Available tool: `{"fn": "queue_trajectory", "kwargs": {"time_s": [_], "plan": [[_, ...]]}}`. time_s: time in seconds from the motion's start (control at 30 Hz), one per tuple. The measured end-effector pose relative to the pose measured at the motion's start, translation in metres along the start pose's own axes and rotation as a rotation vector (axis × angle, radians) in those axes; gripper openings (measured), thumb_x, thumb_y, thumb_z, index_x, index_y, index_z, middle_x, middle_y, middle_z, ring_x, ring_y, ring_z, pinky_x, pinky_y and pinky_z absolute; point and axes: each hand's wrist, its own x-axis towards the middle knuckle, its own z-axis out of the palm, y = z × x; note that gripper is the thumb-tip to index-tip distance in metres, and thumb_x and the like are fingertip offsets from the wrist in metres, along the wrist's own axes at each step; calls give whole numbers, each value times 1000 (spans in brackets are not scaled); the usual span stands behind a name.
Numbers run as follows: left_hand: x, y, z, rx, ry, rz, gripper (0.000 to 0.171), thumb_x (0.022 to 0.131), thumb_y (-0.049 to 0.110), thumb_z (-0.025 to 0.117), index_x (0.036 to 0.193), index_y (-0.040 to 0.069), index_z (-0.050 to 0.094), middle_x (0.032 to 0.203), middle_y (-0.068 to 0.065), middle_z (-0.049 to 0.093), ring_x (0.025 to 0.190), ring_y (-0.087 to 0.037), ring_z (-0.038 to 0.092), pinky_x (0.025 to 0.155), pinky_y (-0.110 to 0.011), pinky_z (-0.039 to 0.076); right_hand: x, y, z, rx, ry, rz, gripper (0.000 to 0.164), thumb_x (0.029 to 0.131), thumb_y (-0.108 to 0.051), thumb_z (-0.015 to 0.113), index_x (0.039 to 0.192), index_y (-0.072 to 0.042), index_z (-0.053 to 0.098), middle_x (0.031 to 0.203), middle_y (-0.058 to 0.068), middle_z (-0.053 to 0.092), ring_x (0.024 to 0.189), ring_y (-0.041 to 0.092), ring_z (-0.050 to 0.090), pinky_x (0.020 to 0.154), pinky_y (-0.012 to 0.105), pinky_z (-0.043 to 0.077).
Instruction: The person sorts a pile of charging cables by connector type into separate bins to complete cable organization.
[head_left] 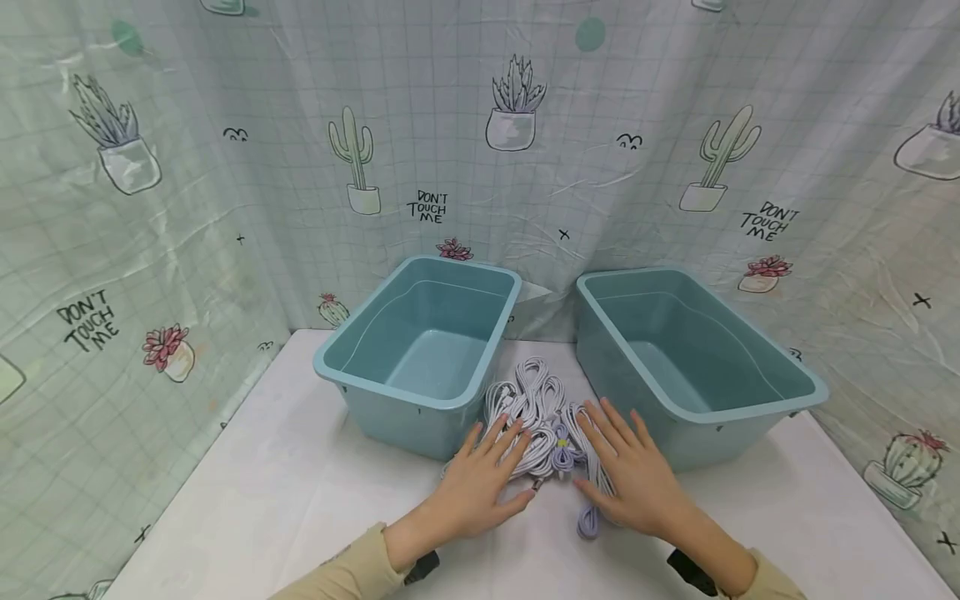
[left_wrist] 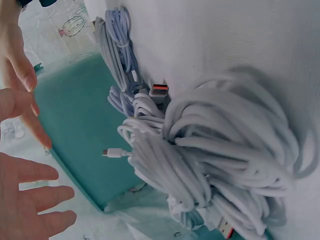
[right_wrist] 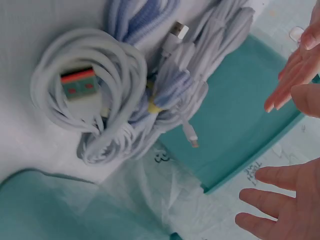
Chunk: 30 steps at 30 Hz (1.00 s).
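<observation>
A pile of coiled white USB cables (head_left: 531,396) lies on the white table, with a lilac cable bundle (head_left: 562,454) in it held by a yellow tie (right_wrist: 154,103). A smaller lilac coil (head_left: 588,523) sits at the near right. My left hand (head_left: 480,492) is over the left near side of the pile, fingers spread and straight, holding nothing. Above the right side is my right hand (head_left: 637,479), likewise spread and without anything in it. The wrist views show a gap between fingers and cables. A USB plug (right_wrist: 80,87) with a red insert faces up there.
Two blue-green plastic bins flank the pile at the back: the left bin (head_left: 411,404) and the right bin (head_left: 693,415), both with nothing visible inside. Behind them hangs a cactus-print curtain (head_left: 450,167), which also runs along both sides of the table (head_left: 300,475).
</observation>
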Motion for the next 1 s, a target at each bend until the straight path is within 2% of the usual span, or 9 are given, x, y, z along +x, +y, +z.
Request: {"fn": "queue_trajectory", "kwargs": {"time_s": [0.1, 0.2, 0.37, 0.6, 0.77, 0.83, 1.0], "plan": [[2, 0, -3, -20, 10, 13, 64, 88, 50, 41, 138, 12, 32, 146, -7, 27, 137, -28, 19, 105, -49, 25, 2, 2, -5, 4, 24, 9, 72, 83, -56, 47, 136, -8, 36, 144, 12, 32, 140, 20, 8, 110, 48, 7], [5, -2, -7, -31, 34, 28, 62, 89, 47, 43, 137, 10, 33, 144, -8, 31, 135, -29, 22, 105, -48, 26, 5, 4, -10, -8, 42, 12, 71, 85, -58, 40, 136, -9, 35, 142, 12, 34, 139, 21, 13, 103, 51, 23], [9, -3, -14, -10, 71, 44, 59, 89, 45, 42, 136, 9, 35, 141, -9, 36, 134, -29, 26, 106, -45, 26, 13, 11, -24, -3, 76, 16, 69, 86, -55, 42, 137, -10, 35, 140, 13, 36, 136, 25, 21, 105, 50, 20], [15, -4, -24, 27, 132, 73, 56, 89, 40, 46, 134, 7, 39, 138, -8, 41, 131, -27, 33, 105, -44, 29, 21, 29, -41, 14, 134, 32, 68, 89, -57, 26, 134, -7, 39, 136, 15, 41, 127, 33, 34, 110, 46, 11], [21, -4, -30, 26, 193, 87, 52, 88, 37, 48, 131, 8, 43, 135, -8, 46, 130, -26, 35, 103, -44, 32, 23, 47, -47, 18, 190, 70, 68, 90, -58, 23, 130, -7, 44, 130, 16, 46, 124, 34, 36, 108, 48, 15], [24, -5, -32, 15, 208, 90, 50, 89, 36, 48, 130, 8, 44, 134, -7, 47, 130, -26, 36, 103, -43, 31, 22, 56, -50, 21, 208, 95, 67, 90, -57, 26, 128, -6, 45, 128, 17, 47, 125, 33, 35, 107, 48, 17], [31, -5, -34, 2, 230, 102, 47, 88, 33, 49, 128, 8, 47, 131, -6, 49, 129, -25, 37, 104, -42, 31, 18, 88, -56, 48, 186, 178, 56, 88, -44, 47, 128, -6, 45, 130, 18, 44, 130, 31, 30, 105, 52, 19]]}}
